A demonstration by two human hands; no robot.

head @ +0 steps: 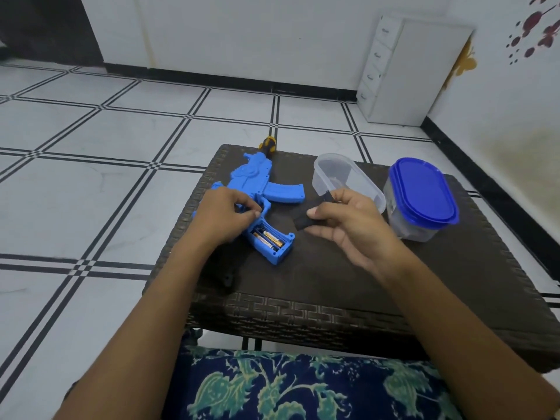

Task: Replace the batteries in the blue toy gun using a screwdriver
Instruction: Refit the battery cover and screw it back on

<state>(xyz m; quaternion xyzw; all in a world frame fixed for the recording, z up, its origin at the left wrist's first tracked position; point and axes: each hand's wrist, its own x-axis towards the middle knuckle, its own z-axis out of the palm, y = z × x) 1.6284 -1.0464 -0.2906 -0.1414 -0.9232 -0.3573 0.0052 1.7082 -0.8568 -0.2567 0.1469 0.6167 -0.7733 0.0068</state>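
The blue toy gun [260,183] lies on the dark wicker table [333,268], its grip pointing toward me. The battery compartment in the grip is uncovered and shows batteries [268,236] with gold and black wrap. My left hand [222,215] rests on the gun just above the compartment, fingers curled as if pinching something small that I cannot make out. My right hand [345,221] holds a dark flat piece [312,212], likely the compartment cover, to the right of the gun. A yellow-and-black screwdriver handle [268,144] pokes out behind the gun.
An uncovered clear plastic tub [345,177] stands behind my right hand. A second clear tub with a blue lid [422,192] stands to the right. A white drawer unit [406,74] stands by the far wall. Floral cloth [303,386] covers my lap.
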